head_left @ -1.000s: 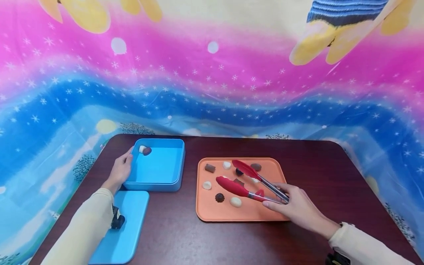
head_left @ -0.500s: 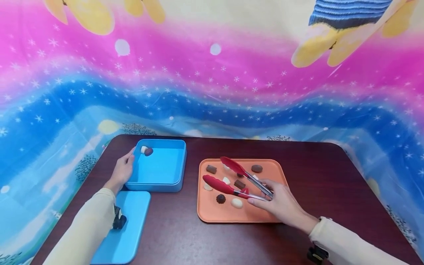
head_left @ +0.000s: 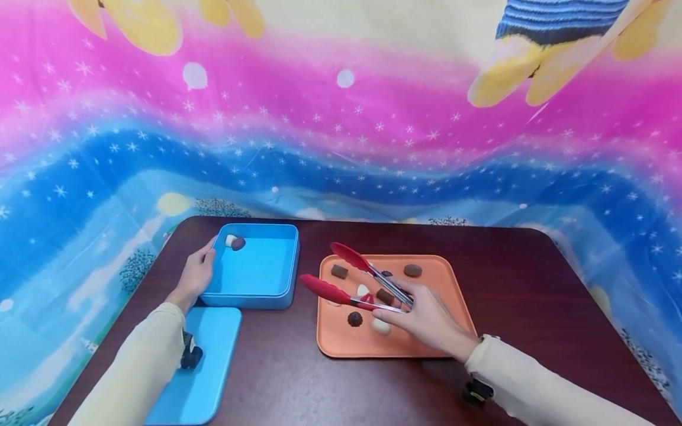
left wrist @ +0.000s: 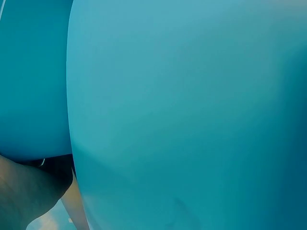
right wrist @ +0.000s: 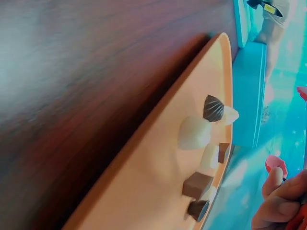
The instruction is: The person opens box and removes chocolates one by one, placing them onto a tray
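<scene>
My right hand (head_left: 428, 316) holds red-tipped metal tongs (head_left: 394, 290) above the left part of an orange tray (head_left: 447, 284). The tongs' red tips are spread, with nothing between them, and reach past the tray's left rim. Brown, dark and white chocolates lie scattered on the tray, among them a fluted dark chocolate (head_left: 354, 319) and a brown block (head_left: 339, 271). Some are partly hidden behind the tongs and hand. My left hand (head_left: 194, 275) grips the left wall of a blue box (head_left: 250, 302). Inside its far left corner lie a white chocolate (head_left: 229, 240) and a brown chocolate (head_left: 238, 244).
A flat blue lid (head_left: 213, 361) lies in front of the box, partly beneath my left forearm. Between box and tray runs a strip of dark brown table (head_left: 306, 272). A printed cloth (head_left: 341, 142) hangs behind and around the table.
My right hand has carried the tongs leftward across the tray, toward the box. Their tips stay spread. My left hand keeps its hold on the box.
</scene>
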Action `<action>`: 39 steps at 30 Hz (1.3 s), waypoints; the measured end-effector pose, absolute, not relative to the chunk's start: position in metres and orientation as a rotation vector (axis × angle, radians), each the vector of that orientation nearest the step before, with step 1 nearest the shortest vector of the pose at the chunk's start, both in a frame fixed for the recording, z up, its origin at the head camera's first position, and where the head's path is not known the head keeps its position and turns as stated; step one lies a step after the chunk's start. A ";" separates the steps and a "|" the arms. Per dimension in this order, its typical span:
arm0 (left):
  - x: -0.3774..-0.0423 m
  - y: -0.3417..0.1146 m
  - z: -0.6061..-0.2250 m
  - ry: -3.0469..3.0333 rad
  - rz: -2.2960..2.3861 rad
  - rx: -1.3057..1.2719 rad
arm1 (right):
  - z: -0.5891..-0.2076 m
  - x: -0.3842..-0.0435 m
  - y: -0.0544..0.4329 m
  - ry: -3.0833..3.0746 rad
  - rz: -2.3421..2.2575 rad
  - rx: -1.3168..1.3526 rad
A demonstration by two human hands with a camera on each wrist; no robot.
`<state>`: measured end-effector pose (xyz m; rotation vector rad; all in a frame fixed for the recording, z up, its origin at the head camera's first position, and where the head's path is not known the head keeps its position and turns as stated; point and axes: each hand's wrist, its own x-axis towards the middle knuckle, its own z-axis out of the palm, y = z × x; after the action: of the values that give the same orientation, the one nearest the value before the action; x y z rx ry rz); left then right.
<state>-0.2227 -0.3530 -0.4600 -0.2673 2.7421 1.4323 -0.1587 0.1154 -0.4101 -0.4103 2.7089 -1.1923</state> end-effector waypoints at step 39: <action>-0.226 -0.353 -0.461 2.752 1.455 -0.263 | -0.410 -0.207 -0.013 2.781 -1.054 -0.545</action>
<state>-0.2261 -0.3532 -0.4614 -0.2627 2.7518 1.4554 -0.2075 -0.0126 -0.4096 -0.5449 2.7809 -1.0538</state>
